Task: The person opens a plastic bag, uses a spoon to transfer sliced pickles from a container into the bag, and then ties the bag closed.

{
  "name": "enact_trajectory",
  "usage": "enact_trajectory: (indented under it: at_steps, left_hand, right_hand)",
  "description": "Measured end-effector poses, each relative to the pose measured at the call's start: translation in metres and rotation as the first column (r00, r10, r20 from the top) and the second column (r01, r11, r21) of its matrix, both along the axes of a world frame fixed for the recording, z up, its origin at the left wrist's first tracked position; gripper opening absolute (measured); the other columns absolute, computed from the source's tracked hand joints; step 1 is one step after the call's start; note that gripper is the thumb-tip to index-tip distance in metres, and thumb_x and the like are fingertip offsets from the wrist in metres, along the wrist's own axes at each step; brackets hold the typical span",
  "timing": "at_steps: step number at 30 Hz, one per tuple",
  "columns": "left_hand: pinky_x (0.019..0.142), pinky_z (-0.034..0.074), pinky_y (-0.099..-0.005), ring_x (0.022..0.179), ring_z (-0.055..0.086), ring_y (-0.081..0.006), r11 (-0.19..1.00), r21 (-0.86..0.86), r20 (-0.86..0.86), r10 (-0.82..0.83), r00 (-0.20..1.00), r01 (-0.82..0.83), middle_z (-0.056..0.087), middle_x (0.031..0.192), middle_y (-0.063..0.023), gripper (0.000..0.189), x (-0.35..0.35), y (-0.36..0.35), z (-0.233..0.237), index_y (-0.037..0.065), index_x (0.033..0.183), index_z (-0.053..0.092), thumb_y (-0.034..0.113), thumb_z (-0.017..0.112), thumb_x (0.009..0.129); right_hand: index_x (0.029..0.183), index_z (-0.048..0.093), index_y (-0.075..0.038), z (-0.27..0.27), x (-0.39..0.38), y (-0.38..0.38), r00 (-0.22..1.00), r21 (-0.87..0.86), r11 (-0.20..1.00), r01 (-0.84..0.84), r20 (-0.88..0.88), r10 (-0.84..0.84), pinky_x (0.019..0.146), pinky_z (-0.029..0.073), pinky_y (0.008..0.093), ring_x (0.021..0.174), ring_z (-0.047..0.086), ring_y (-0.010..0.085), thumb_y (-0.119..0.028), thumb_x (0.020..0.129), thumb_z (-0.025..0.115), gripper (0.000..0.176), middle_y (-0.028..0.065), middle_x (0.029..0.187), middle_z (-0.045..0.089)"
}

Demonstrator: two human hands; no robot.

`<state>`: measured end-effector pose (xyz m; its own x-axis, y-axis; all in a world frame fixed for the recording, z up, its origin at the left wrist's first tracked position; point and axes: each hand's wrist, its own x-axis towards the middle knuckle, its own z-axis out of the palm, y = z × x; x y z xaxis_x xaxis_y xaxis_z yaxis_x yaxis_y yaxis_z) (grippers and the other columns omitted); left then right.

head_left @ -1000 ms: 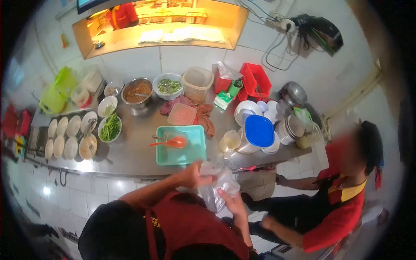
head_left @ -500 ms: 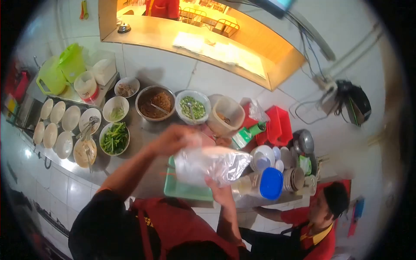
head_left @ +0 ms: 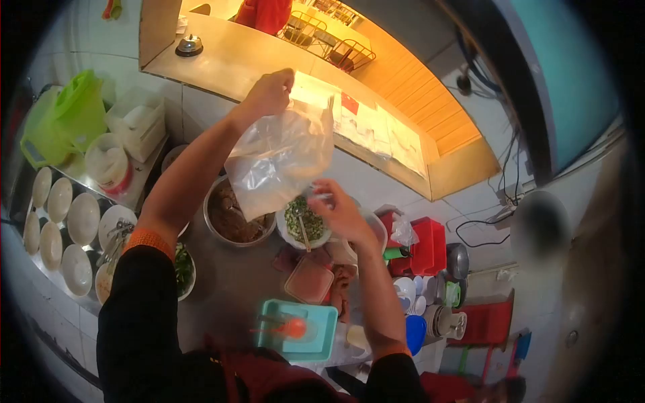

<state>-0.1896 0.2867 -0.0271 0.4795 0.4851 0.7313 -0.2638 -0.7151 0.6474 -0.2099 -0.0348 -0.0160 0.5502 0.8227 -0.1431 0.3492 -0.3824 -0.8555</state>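
Head view: L hand (head_left: 272,92) is up high, far L of ctr, pinching the top edge of a bag (head_left: 279,160). R hand (head_left: 340,211) is lower and nearer, just beside the bag's R edge, fingers part-curled; can't tell if the tips touch it or pinch anything. Bag hangs in midair, in front of the ledge (head_left: 215,64) and, as seen from here, partly covering the steel bowl (head_left: 228,242).

Step in hand, by my read: bag held up by one hand, being handled or spread. Next move prob. calls for a firm R grip on a free edge, w/ L pinch kept, and bag clear of the food. Risk: thin film could slip or flop into a bowl.

Materials: bag = thin clear plastic, crinkly, w/ shiny glare, roughly rect. Steel bowl = round, w/ brown, lumpy mix. White bowl (head_left: 285,237) R of it has chopped greens + a spoon. Near side: teal tray (head_left: 330,336), rect., smooth, rounded corners, w/ an orange utensil (head_left: 293,328) in it. Flat pinkish lid (head_left: 309,281) beside a rumpled cloth (head_left: 341,287). Far L: domed metal bell (head_left: 189,46) on ledge.
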Motion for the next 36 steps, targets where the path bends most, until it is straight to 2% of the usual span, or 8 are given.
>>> enact_trajectory:
  at_steps: [2, 4, 6, 9, 14, 21, 27, 36]
  left_hand:
    - [0.065, 0.049, -0.0439, 0.070, 0.063, -0.0370, 0.965, 0.234, -0.394, -0.017, 0.919, 0.118, 0.064, 0.073, -0.0187, 0.011, 0.006, 0.007, 0.008, 0.005, 0.076, 0.060, 0.015, 0.060, 0.080]
    - [0.067, 0.048, -0.0453, 0.072, 0.063, -0.0375, 0.947, 0.295, -0.484, 0.035, 0.874, 0.126, 0.065, 0.075, -0.0183, 0.015, 0.016, 0.009, 0.012, 0.006, 0.078, 0.061, 0.021, 0.062, 0.082]
    - [0.070, 0.048, -0.0466, 0.074, 0.063, -0.0381, 0.922, 0.358, -0.569, 0.093, 0.817, 0.144, 0.065, 0.077, -0.0179, 0.020, 0.017, 0.012, 0.011, 0.008, 0.080, 0.063, 0.027, 0.063, 0.083]
    - [0.073, 0.048, -0.0480, 0.078, 0.064, -0.0361, 0.891, 0.416, -0.537, 0.082, 0.839, 0.179, 0.066, 0.077, -0.0169, 0.032, 0.017, 0.013, 0.002, 0.010, 0.079, 0.063, 0.042, 0.065, 0.082]
    - [0.075, 0.049, -0.0453, 0.081, 0.066, -0.0346, 0.878, 0.427, -0.432, -0.014, 0.902, 0.218, 0.068, 0.079, -0.0153, 0.034, 0.024, 0.017, -0.010, 0.014, 0.089, 0.069, 0.046, 0.067, 0.081]
    - [0.068, 0.050, -0.0446, 0.071, 0.065, -0.0347, 0.875, 0.425, -0.400, -0.048, 0.915, 0.231, 0.067, 0.069, -0.0134, 0.023, 0.027, 0.018, -0.012, 0.015, 0.080, 0.072, 0.036, 0.064, 0.083]
    - [0.061, 0.048, -0.0450, 0.065, 0.061, -0.0362, 0.878, 0.399, -0.342, -0.125, 0.931, 0.265, 0.063, 0.066, -0.0153, 0.019, 0.033, 0.023, -0.013, 0.013, 0.077, 0.070, 0.028, 0.061, 0.083]
    - [0.060, 0.047, -0.0433, 0.063, 0.061, -0.0352, 0.881, 0.389, -0.263, -0.174, 0.949, 0.269, 0.063, 0.068, -0.0141, 0.019, 0.042, 0.026, -0.019, 0.012, 0.079, 0.070, 0.027, 0.060, 0.085]
  right_hand:
    - [0.117, 0.056, -0.007, -0.004, 0.038, 0.026, 0.987, 0.028, 1.000, 0.004, 0.159, -0.009, 0.083, 0.048, 0.0341, 0.102, 0.056, 0.0236, -0.024, 0.088, 0.067, 0.036, 0.0123, 0.114, 0.054]
    - [0.113, 0.059, -0.007, 0.001, 0.061, 0.052, 0.970, 0.054, 0.998, 0.026, 0.238, -0.038, 0.087, 0.047, 0.0359, 0.106, 0.055, 0.0265, -0.024, 0.086, 0.068, 0.033, 0.0138, 0.114, 0.055]
    - [0.112, 0.063, -0.008, 0.002, 0.075, 0.072, 0.608, 0.126, 0.990, 0.064, 0.782, -0.139, 0.098, 0.041, 0.0432, 0.113, 0.052, 0.0321, -0.018, 0.084, 0.066, 0.030, 0.0144, 0.114, 0.058]
    - [0.106, 0.068, -0.010, -0.005, 0.093, 0.095, 0.433, 0.172, 0.985, -0.005, 0.888, -0.153, 0.105, 0.033, 0.0468, 0.123, 0.042, 0.0367, -0.021, 0.083, 0.066, 0.025, 0.0167, 0.122, 0.053]
    - [0.110, 0.069, -0.014, -0.021, 0.110, 0.119, 0.371, 0.157, 0.987, -0.024, 0.918, -0.137, 0.103, 0.033, 0.0500, 0.126, 0.040, 0.0367, -0.023, 0.081, 0.065, 0.031, 0.0174, 0.130, 0.049]
    - [0.115, 0.068, -0.017, -0.030, 0.110, 0.129, 0.330, 0.204, 0.977, 0.070, 0.919, -0.215, 0.096, 0.041, 0.0490, 0.123, 0.042, 0.0354, -0.024, 0.082, 0.064, 0.034, 0.0156, 0.130, 0.048]
    - [0.117, 0.068, -0.016, -0.023, 0.104, 0.140, 0.359, 0.168, 0.983, 0.075, 0.915, -0.184, 0.100, 0.037, 0.0497, 0.120, 0.042, 0.0381, -0.022, 0.086, 0.063, 0.032, 0.0169, 0.130, 0.047]
    - [0.112, 0.071, -0.025, -0.014, 0.128, 0.162, 0.228, -0.015, 0.969, 0.246, 0.973, -0.043, 0.100, 0.031, 0.0536, 0.130, 0.036, 0.0364, -0.030, 0.087, 0.062, 0.027, 0.0131, 0.136, 0.047]
